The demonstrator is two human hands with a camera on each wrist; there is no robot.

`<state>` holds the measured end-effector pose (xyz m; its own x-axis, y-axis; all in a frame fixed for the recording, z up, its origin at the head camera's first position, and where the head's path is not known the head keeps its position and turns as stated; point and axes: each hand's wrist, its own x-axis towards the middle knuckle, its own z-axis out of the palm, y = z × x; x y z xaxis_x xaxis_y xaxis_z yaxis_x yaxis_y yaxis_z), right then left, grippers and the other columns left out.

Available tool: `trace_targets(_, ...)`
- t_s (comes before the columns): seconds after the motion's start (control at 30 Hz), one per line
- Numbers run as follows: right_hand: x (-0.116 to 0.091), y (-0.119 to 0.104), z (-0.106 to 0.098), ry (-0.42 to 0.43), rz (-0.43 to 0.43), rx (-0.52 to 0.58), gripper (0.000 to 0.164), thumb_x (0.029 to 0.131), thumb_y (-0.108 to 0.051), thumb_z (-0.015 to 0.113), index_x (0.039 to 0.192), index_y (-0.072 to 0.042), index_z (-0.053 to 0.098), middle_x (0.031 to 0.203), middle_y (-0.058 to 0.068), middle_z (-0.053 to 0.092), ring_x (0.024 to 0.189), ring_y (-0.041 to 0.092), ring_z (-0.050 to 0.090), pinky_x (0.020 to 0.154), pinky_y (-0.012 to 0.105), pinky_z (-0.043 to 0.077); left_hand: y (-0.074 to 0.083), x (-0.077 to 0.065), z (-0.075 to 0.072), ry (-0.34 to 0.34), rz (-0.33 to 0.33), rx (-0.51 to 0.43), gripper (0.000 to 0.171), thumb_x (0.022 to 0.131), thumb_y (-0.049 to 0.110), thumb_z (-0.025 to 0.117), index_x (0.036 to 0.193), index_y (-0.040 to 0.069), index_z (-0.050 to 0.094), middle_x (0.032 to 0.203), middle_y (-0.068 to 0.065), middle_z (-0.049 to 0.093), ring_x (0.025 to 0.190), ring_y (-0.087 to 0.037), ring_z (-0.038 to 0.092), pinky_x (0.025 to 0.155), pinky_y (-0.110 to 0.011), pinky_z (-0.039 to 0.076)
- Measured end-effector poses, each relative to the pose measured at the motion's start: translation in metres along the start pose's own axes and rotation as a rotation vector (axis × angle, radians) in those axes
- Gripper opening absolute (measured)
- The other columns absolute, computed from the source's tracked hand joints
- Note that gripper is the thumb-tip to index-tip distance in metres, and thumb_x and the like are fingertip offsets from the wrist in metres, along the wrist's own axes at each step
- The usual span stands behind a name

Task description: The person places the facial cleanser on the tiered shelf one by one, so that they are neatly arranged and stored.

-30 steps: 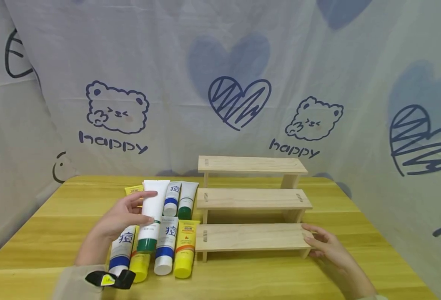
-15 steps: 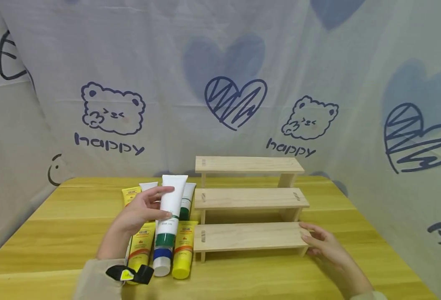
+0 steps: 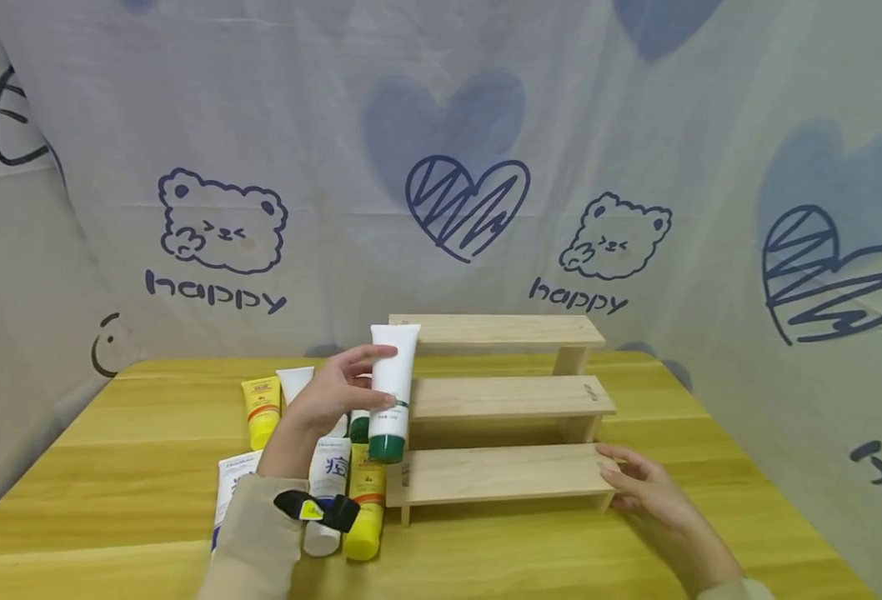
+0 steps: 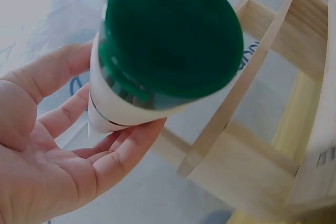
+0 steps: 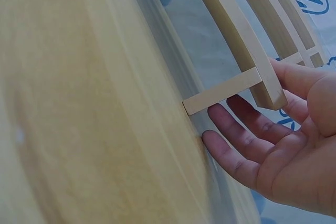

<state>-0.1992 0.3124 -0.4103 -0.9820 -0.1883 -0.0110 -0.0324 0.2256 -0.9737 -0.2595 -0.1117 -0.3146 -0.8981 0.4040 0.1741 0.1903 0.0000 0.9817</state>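
Note:
My left hand grips a white squeeze tube with a green cap, thumb on one side and fingers on the other. The tube is upright, cap down, and overlaps the left end of a three-step wooden display shelf in the head view. Up close in the left wrist view, the green cap points at the camera, with shelf boards behind it. My right hand holds the right end of the lowest step. In the right wrist view its thumb lies along the board and the fingertips are at the leg.
Left of the shelf lie several tubes: a yellow one at the back, a blue-and-white one and another yellow one in front. My left forearm hides part of them. A printed curtain hangs behind the table.
My left hand has carried the green-capped tube rightward and upward, from over the other tubes to the shelf's left end. The right hand stays on the lowest step.

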Motion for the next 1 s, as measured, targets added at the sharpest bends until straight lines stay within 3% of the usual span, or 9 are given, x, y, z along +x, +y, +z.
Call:
trace_targets(0.2, 0.000, 0.002, 0.000, -0.008, 0.006, 0.032, 0.033, 0.088, -0.012, 0.056, 0.120, -0.020, 0.056, 0.097, 0.007, 0.053, 0.082, 0.016, 0.057, 0.069, 0.032, 0.050, 0.001, 0.015, 0.014, 0.018, -0.026, 0.006, 0.061, 0.071, -0.003, 0.070, 0.126, 0.004, 0.047, 0.113, -0.021, 0.048, 0.097, -0.029, 0.049, 0.076, -0.036, 0.047)
trace_targets(0.5, -0.001, 0.000, 0.000, -0.012, 0.010, 0.038, 0.035, 0.088, -0.012, 0.055, 0.123, -0.014, 0.052, 0.098, 0.008, 0.053, 0.083, 0.016, 0.056, 0.070, 0.032, 0.050, 0.011, 0.039, 0.038, 0.051, -0.057, 0.004, 0.061, 0.068, -0.004, 0.072, 0.124, 0.010, 0.052, 0.111, -0.018, 0.051, 0.097, -0.029, 0.050, 0.072, -0.032, 0.048)
trace_targets(0.8, -0.001, 0.001, -0.004, -0.014, -0.005, 0.040, 0.042, 0.088, -0.011, 0.055, 0.127, -0.001, 0.044, 0.097, 0.008, 0.054, 0.082, 0.017, 0.057, 0.069, 0.032, 0.050, 0.023, 0.071, 0.069, 0.052, 0.020, -0.023, 0.060, 0.067, -0.007, 0.072, 0.121, 0.010, 0.054, 0.112, -0.016, 0.053, 0.092, -0.028, 0.053, 0.073, -0.034, 0.049)
trace_targets(1.0, 0.000, 0.003, -0.003, -0.016, -0.024, 0.030, 0.043, 0.088, -0.011, 0.055, 0.127, 0.002, 0.043, 0.098, 0.007, 0.055, 0.082, 0.017, 0.058, 0.068, 0.032, 0.051, 0.024, 0.086, 0.081, 0.111, 0.060, -0.050, 0.060, 0.068, -0.007, 0.072, 0.121, 0.014, 0.056, 0.112, -0.014, 0.052, 0.092, -0.026, 0.054, 0.073, -0.033, 0.048)
